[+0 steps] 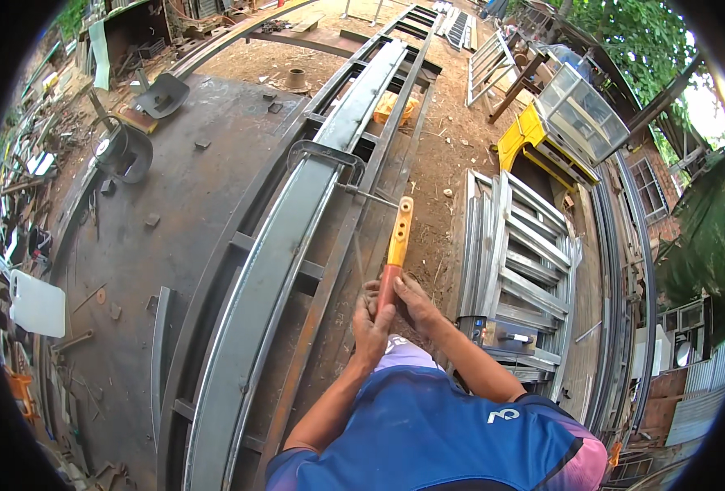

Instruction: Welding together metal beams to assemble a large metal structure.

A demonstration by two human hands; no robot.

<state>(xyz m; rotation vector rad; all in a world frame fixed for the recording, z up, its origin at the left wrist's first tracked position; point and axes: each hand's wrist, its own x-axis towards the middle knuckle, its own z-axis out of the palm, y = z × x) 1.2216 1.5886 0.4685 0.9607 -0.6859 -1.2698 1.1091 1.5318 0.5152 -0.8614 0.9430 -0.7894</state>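
Both my hands close around the red grip of a welding electrode holder (398, 242), whose yellow upper part has several round holes or rivets and points away from me. My left hand (372, 317) wraps the lower grip from the left. My right hand (415, 304) holds it from the right, thumb along the grip. A thin rod (368, 195) runs from the holder's tip toward the C-clamp (327, 152); I cannot tell which of them it belongs to. The clamp sits across a long grey steel beam (276, 241) left of my hands.
Dark steel rails (284, 385) carry the beam. A steel plate (133, 270) with metal scraps spreads on the left. Right of me are stacked metal frames (534, 245), a small welding machine (493, 334) and a yellow cabinet with glass (530, 139). A white jerrycan (36, 304) stands far left.
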